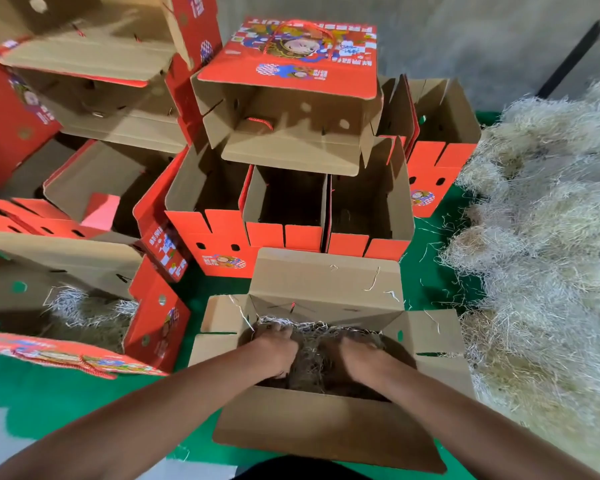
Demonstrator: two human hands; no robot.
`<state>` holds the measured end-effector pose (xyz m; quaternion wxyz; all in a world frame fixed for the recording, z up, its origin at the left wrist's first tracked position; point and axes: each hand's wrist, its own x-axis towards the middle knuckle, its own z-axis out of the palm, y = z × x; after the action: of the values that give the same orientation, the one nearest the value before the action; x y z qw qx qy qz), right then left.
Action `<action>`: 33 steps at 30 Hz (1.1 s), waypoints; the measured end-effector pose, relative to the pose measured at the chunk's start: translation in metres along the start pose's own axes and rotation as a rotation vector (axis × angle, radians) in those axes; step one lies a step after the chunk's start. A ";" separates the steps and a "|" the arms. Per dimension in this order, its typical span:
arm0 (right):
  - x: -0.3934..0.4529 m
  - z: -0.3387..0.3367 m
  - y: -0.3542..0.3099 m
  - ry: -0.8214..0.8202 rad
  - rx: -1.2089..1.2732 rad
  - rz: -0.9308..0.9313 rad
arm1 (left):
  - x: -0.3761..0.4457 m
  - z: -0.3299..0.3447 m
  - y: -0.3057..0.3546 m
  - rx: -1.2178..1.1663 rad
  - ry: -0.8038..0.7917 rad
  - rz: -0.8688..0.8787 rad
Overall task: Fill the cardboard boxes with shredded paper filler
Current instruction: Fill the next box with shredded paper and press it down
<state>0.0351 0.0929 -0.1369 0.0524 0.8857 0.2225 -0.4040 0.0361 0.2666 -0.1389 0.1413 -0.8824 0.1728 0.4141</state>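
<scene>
In the head view, shredded paper filler (321, 344) is being pressed down inside the open cardboard box (326, 427) at the near edge of the green floor (66, 386) by the left hand (274, 348) and right hand (361, 358), both being kept palm-down; whether the fingers are spread or curled into the strands cannot be told. The filler is being judged light, soft and springy, best gathered in loose bunches from the big pile (548, 237) along the right edge, while the stacked empty boxes (288, 202) are waiting behind.
</scene>
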 end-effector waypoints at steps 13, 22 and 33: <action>-0.005 0.011 0.003 0.162 -0.093 -0.195 | 0.006 -0.002 -0.007 -0.049 0.040 0.048; -0.001 0.011 0.026 0.123 -0.012 -0.073 | 0.015 0.016 -0.001 0.276 -0.045 -0.035; 0.009 -0.023 -0.022 -0.019 -0.014 -0.072 | 0.002 0.007 -0.008 -0.036 -0.052 0.015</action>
<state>0.0464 0.1215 -0.1262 0.0461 0.8729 0.2564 -0.4126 0.0361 0.2759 -0.1440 0.1267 -0.8725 0.1685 0.4409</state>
